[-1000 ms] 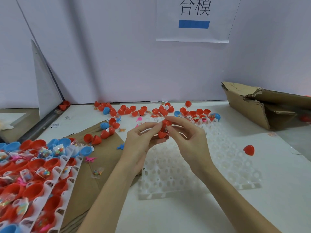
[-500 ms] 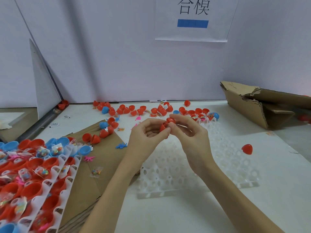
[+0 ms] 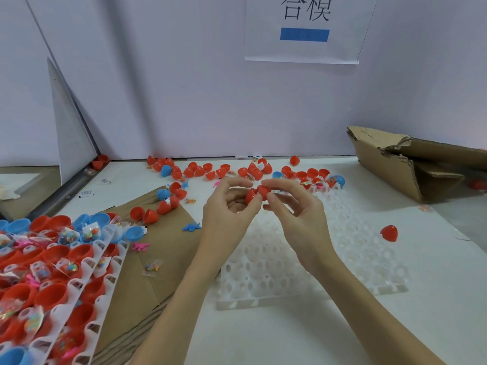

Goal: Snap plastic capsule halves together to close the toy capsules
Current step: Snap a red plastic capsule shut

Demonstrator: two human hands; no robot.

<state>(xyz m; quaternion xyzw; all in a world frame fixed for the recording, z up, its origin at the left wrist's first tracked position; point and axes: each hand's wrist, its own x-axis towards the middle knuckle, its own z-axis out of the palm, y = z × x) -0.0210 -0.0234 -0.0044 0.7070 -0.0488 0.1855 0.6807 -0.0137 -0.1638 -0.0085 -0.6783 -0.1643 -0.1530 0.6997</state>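
Red capsule (image 3: pixel 257 194) — both hands' fingers (image 3: pixel 272 200) pinching it | wall sign (image 3: pixel 303 27) — "合模"

Capsule seam (image 3: pixel 257 194) hidden by fingertips (image 3: pixel 271 198), tray (image 3: pixel 79 285) cropped (left edge)

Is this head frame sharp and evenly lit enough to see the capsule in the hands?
Head view: soft, even light, no glare; red capsule readable in the grip of left hand and right hand; wide-angle bending tilts the wall edges; cardboard box at far right slightly blurred.
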